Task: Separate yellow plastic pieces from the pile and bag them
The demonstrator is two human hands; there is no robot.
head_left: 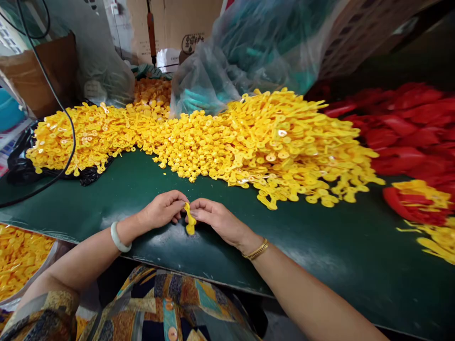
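Observation:
A small yellow plastic piece [191, 222] hangs between my two hands, just over the green tabletop near its front edge. Its lower end is rounded, and its upper end is pinched in fingers. My left hand [161, 208], with a pale bangle on the wrist, is closed at the top of the piece. From the other side, the thumb and fingers of my right hand [216, 217] press on the same piece; a gold bracelet circles that wrist. The fingertips partly hide the piece's top. Beyond my hands lies a heap of small yellow caps [192, 142].
Flat yellow strips with round ends [291, 147] are piled to the right, and more yellow parts [88, 132] to the left. Red pieces [408, 128] lie far right. A black cable [73, 123] crosses the left side. An orange electric screwdriver [151, 35] hangs at the back.

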